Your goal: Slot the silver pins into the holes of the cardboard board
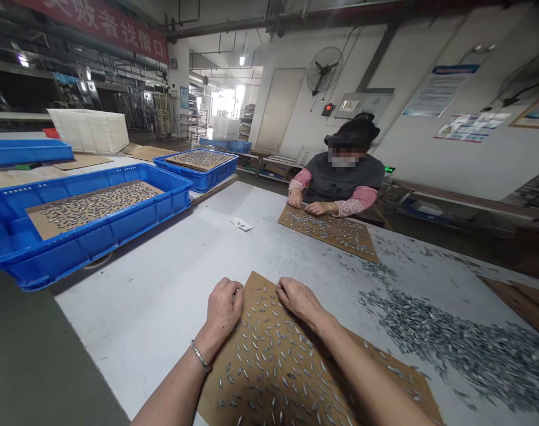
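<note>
A brown cardboard sheet lies before me on the white table, dotted with many small silvery metal pieces spread apart from one another. At the sheet's left edge, close to the far corner, my left hand is closed with thumb and fingers on the edge; a metal bangle circles its wrist. Across the corner, my right hand is closed on the sheet's right edge, fingertips curled in and partly hidden. My right forearm covers part of the sheet.
A heap of loose metal pieces lies on the right. Opposite, a person has both hands over another cardboard sheet. Blue trays with filled sheets stand at left. A scrap of white paper lies mid-table.
</note>
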`<action>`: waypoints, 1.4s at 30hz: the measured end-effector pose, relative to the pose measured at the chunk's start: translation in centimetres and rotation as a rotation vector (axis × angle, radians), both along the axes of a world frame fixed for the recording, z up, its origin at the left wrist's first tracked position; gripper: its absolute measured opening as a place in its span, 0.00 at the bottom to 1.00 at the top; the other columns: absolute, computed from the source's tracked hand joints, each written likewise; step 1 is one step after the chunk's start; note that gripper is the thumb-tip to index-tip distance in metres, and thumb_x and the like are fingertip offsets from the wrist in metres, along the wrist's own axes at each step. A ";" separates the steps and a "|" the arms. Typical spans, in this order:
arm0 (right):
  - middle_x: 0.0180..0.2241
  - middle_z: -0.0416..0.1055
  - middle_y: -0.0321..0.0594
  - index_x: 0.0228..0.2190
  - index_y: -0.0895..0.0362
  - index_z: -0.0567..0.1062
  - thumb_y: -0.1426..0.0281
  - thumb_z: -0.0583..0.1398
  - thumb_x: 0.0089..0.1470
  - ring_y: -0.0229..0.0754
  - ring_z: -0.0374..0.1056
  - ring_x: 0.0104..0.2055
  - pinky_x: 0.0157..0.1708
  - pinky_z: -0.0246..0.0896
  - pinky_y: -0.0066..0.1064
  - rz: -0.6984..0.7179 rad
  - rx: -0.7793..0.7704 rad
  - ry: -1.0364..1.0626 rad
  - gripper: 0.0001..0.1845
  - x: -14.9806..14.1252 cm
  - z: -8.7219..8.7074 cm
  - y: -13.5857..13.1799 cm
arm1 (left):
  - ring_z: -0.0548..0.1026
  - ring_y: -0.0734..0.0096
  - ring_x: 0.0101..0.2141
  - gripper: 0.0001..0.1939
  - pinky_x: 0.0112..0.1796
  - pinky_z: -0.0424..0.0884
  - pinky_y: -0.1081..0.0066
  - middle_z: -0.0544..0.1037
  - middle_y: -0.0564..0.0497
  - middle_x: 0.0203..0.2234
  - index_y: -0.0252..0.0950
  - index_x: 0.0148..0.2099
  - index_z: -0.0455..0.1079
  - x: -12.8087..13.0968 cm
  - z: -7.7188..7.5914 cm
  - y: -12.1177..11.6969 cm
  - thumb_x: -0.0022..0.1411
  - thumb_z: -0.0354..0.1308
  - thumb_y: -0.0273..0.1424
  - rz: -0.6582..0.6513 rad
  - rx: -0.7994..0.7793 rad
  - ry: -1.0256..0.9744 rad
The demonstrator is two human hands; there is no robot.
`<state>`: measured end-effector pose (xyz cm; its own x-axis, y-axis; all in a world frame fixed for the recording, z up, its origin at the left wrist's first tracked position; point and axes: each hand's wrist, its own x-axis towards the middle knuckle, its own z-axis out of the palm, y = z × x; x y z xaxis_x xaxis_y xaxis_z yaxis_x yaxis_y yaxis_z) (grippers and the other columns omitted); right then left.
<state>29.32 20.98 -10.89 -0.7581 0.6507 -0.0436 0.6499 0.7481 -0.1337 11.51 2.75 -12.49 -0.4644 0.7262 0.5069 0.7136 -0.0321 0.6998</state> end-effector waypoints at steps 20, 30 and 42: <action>0.42 0.79 0.43 0.42 0.52 0.79 0.68 0.54 0.64 0.46 0.73 0.46 0.46 0.62 0.33 -0.033 -0.137 0.074 0.13 5.5 -0.7 -0.3 | 0.76 0.68 0.32 0.10 0.35 0.71 0.69 0.76 0.51 0.31 0.40 0.38 0.75 -0.6 0.2 0.0 0.70 0.53 0.27 0.008 0.043 -0.013; 0.40 0.76 0.41 0.37 0.54 0.75 0.72 0.55 0.65 0.42 0.71 0.43 0.42 0.58 0.28 -0.080 -0.038 0.038 0.08 3.1 -0.7 -0.6 | 0.76 0.67 0.32 0.10 0.34 0.72 0.68 0.76 0.50 0.31 0.39 0.38 0.75 -0.8 -0.6 0.2 0.70 0.52 0.29 0.000 -0.006 0.005; 0.45 0.77 0.42 0.46 0.51 0.79 0.69 0.51 0.68 0.44 0.72 0.47 0.44 0.60 0.31 -0.063 0.002 0.066 0.17 3.7 -1.3 -1.4 | 0.76 0.66 0.33 0.11 0.35 0.71 0.68 0.76 0.50 0.32 0.39 0.38 0.75 -0.6 -0.2 0.1 0.71 0.52 0.29 -0.010 -0.005 0.000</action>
<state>33.06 19.61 -12.22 -0.7165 0.6976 0.0064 0.6860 0.7061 -0.1757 10.95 2.82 -12.74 -0.4575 0.7333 0.5029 0.7132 -0.0352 0.7001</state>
